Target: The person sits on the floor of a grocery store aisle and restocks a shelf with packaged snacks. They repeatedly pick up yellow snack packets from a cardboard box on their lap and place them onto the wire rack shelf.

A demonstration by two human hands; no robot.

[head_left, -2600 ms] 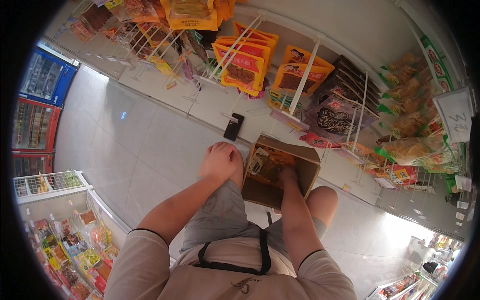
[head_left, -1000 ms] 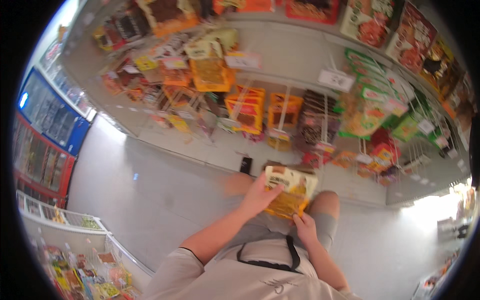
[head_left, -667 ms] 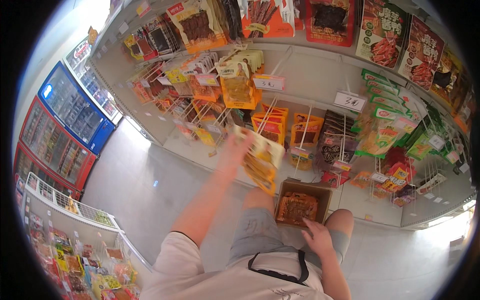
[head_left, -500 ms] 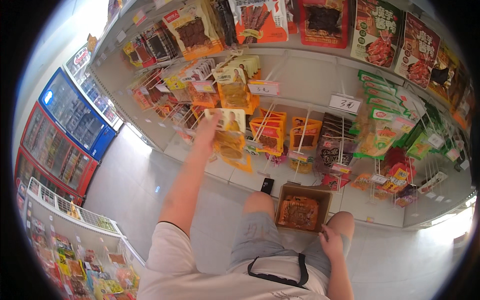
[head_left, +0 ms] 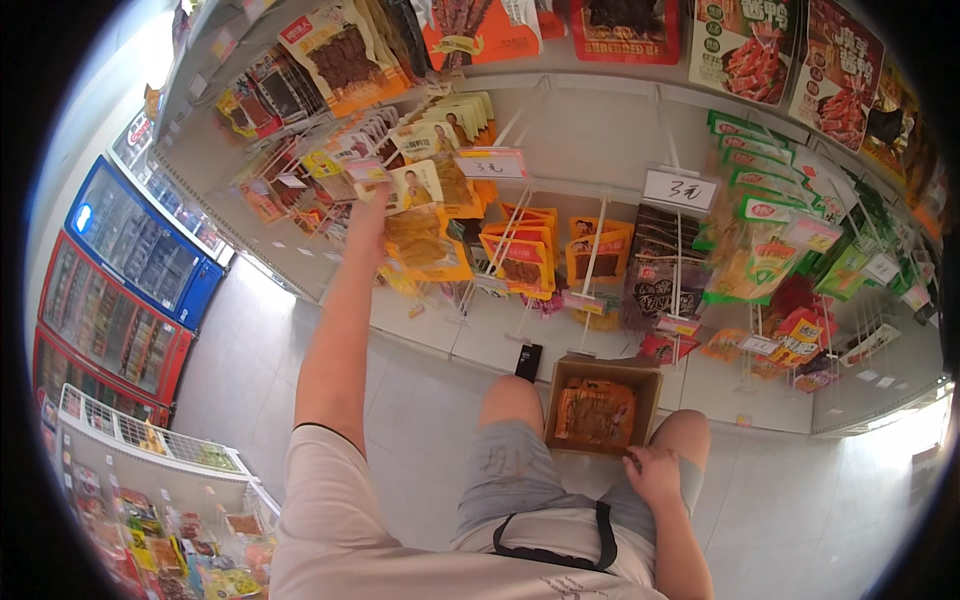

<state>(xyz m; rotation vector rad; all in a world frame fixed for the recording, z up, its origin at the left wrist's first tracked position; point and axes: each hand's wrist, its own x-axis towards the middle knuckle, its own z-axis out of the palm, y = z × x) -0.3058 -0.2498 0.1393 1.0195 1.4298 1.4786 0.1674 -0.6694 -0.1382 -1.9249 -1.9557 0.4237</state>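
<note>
My left hand (head_left: 368, 228) is stretched up to the rack and closed on the edge of a yellow-and-white snack packet (head_left: 428, 243). That packet is directly in front of a row of similar hanging packets (head_left: 470, 120), beside a price tag (head_left: 368, 170). Whether it is on the hook is hidden. My right hand (head_left: 655, 474) lies on my right thigh near the lower right corner of an open cardboard box (head_left: 562, 367), fingers loosely apart and holding nothing. Inside the box are orange snack packets (head_left: 597, 412).
Orange packets (head_left: 520, 260), dark packets (head_left: 660, 265) and green packets (head_left: 765, 240) hang on other hooks. A black phone-like object (head_left: 529, 362) lies on the bottom shelf left of the box. Drinks coolers (head_left: 140, 245) and a snack rack with a white wire top (head_left: 150, 440) are at left.
My left hand has moved up and left with the packet, closer to the hanging row. My right hand has shifted slightly toward the box corner, and the view has tilted a little.
</note>
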